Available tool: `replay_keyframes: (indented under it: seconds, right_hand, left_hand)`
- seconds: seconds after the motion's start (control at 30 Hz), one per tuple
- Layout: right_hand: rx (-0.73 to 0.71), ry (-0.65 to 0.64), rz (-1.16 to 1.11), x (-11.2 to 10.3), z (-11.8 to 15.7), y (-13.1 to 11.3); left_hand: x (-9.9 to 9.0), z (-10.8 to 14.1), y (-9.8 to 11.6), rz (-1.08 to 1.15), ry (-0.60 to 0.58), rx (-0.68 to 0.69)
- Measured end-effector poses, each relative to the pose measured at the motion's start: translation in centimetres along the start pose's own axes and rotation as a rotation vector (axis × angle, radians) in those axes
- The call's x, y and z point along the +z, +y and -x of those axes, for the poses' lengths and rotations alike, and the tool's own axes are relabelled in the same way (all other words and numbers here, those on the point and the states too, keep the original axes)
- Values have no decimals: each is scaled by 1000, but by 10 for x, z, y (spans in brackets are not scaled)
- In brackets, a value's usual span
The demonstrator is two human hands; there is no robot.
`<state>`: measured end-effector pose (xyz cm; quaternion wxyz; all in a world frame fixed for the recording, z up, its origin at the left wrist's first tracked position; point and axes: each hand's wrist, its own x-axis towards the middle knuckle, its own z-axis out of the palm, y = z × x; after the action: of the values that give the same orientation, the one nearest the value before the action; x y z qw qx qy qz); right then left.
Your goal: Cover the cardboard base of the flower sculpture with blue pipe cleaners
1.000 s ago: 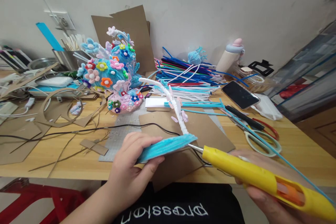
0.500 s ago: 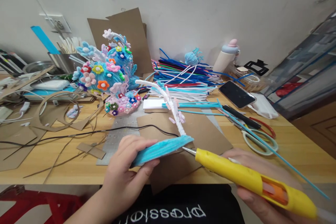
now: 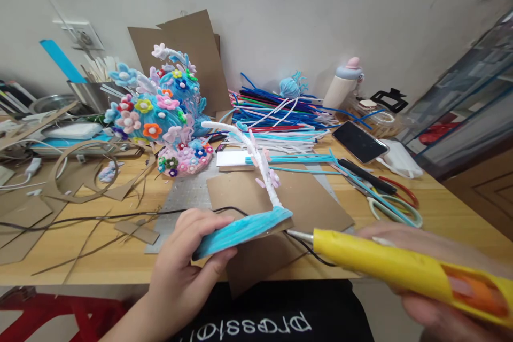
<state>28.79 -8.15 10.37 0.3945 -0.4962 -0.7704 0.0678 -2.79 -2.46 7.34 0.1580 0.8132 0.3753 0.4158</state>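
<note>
My left hand (image 3: 180,267) pinches the near end of a flat cardboard piece covered in light-blue pipe cleaners (image 3: 244,231), thumb below and fingers on top. From its far end rises a curved white pipe-cleaner stem (image 3: 262,166) with small pink and purple petals. In my right hand (image 3: 435,243), slightly blurred, is a yellow hot glue gun (image 3: 377,257). Its metal nozzle (image 3: 300,235) points left, close to the bare cardboard edge under the blue covering. Whether the tip touches that edge, I cannot tell.
A flower-covered blue craft piece (image 3: 158,112) stands behind at left. Piled pipe cleaners (image 3: 276,109) lie at the back. Scissors (image 3: 395,211) and a phone (image 3: 359,143) are at right. Cardboard sheets (image 3: 320,200) and a black cord (image 3: 120,215) lie across the table.
The glue gun has moved right and slightly back from the blue piece's end, showing more bare cardboard edge. A cord loop now shows under the nozzle. My left hand keeps its hold.
</note>
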Motion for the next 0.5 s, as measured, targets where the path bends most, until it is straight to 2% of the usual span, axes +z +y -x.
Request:
replay_keyframes:
  seconds: [0.1,0.27,0.5]
  right_hand:
    - [-70,-83,-150,12,-10,-13]
    - [29,-245,-241,24,-12,-18]
    - [53,-250,-272,28,-6,-13]
  left_hand:
    - [1,1,-1,9,7,5]
    - [1,4,-1,0,16,22]
    - [1,4,-2,23,18,34]
